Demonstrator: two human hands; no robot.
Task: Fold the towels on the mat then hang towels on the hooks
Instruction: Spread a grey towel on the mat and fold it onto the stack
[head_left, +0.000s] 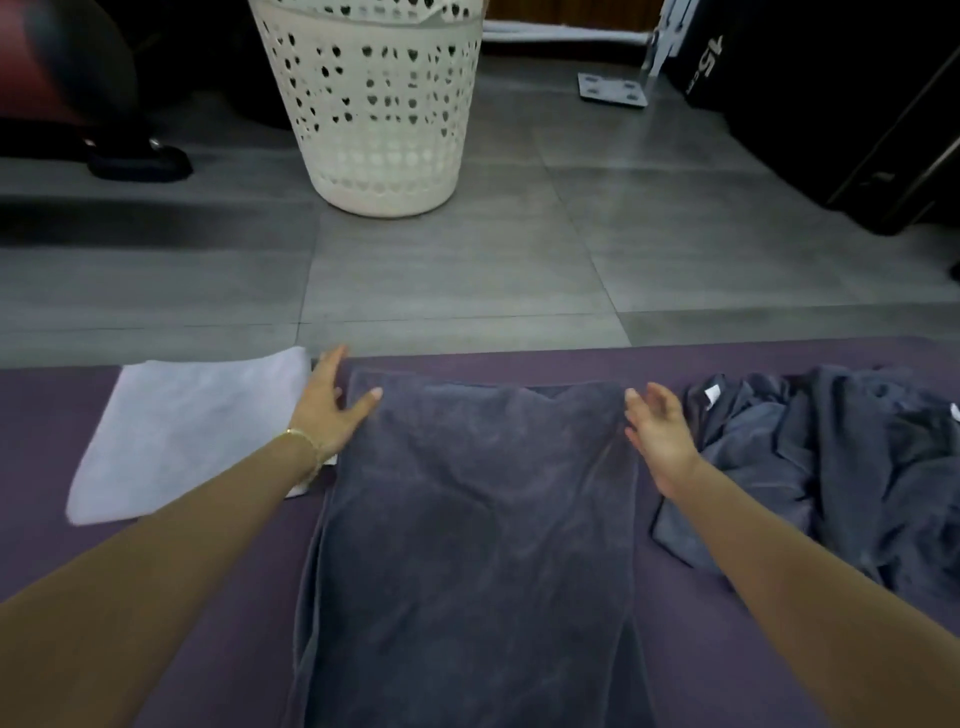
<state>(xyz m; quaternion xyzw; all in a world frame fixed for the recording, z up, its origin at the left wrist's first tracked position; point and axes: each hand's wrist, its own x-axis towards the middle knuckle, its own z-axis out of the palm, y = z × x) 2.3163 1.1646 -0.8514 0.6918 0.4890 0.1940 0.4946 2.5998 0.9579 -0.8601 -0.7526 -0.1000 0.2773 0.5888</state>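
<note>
A dark grey towel (478, 519) lies folded lengthwise on the purple mat (223, 649), running from the mat's far edge toward me. My left hand (330, 402) rests flat on its far left corner, fingers straight. At the towel's far right edge, my right hand (660, 431) is open with fingers relaxed, touching or just above the cloth. A folded white towel (192, 436) lies on the mat to the left. On the right, crumpled dark grey towels (831, 467) lie in a heap.
A white perforated laundry basket (379, 104) stands on the grey tiled floor (467, 275) beyond the mat. Dark gym equipment (857, 119) stands at the far right, and a black object (140, 163) lies on the floor at the far left.
</note>
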